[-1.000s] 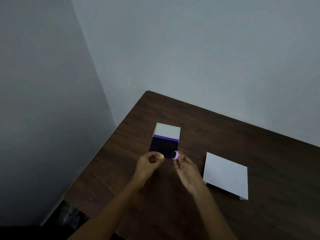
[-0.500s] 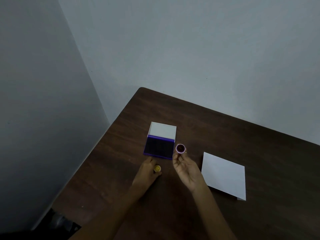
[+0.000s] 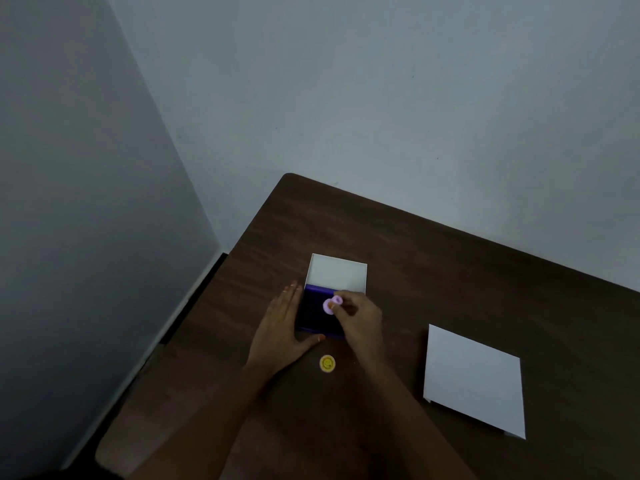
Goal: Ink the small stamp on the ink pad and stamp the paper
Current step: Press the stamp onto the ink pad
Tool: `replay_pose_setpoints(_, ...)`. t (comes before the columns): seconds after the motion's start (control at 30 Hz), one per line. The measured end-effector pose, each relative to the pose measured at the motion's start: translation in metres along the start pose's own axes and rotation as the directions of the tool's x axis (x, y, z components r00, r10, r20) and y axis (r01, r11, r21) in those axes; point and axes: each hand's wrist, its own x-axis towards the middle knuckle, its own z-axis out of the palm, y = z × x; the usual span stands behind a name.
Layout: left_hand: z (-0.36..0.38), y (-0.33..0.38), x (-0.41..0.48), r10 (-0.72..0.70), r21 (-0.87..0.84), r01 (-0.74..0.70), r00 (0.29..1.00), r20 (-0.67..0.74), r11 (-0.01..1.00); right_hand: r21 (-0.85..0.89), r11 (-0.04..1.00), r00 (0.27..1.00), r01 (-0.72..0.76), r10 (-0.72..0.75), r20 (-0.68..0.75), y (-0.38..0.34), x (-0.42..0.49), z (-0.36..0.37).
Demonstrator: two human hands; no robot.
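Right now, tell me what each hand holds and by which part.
The right hand pinches the small round pink stamp by its top, over the dark purple ink pad. The left hand holds nothing; it braces the pad's edge.

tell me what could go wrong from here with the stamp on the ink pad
1. The right hand pinches the small stamp only by its fingers; it may tilt and ink unevenly.
2. The left hand only rests against the ink pad, which could slide under pressure.
3. The yellow cap lies loose near the right forearm and could be knocked on the way to the paper.
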Motion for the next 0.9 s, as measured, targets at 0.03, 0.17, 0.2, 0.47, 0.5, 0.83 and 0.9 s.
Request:
replay_pose_setpoints(0.03,0.002,-0.003,0.001,0.023,0.043,-0.024,1.0,0.016,0.999,-0.074,0.995,0.998,0.068,-0.067,0.013,-0.002,0.005,0.006)
replay_pose_setpoints(0.17,0.007,-0.008,0.003,0.036,0.141,-0.042,0.998,0.043,0.989,-0.235,0.948,0.977,0.213,-0.201,0.075,0.0,0.018,0.02)
replay_pose_setpoints(0.2,0.007,-0.009,0.003,0.036,0.153,-0.042,0.998,0.044,0.987,-0.255,0.94,0.974,0.226,-0.21,0.086,0.002,0.019,0.022)
replay_pose_setpoints(0.47,0.01,-0.01,0.004,0.04,0.185,-0.051,0.997,0.066,0.981,-0.285,0.933,0.973,0.221,-0.193,0.125,0.01,0.019,0.027)
replay_pose_setpoints(0.5,0.01,-0.01,0.004,0.041,0.18,-0.052,0.997,0.065,0.982,-0.291,0.931,0.974,0.22,-0.192,0.12,0.01,0.019,0.028)
replay_pose_setpoints(0.83,0.009,-0.009,0.004,0.036,0.167,-0.046,0.997,0.066,0.985,-0.314,0.934,0.983,0.172,-0.141,0.119,0.01,0.017,0.029)
replay_pose_setpoints(0.9,0.009,-0.009,0.004,0.04,0.166,-0.05,0.997,0.061,0.985,-0.302,0.937,0.983,0.173,-0.145,0.114,0.01,0.016,0.029)
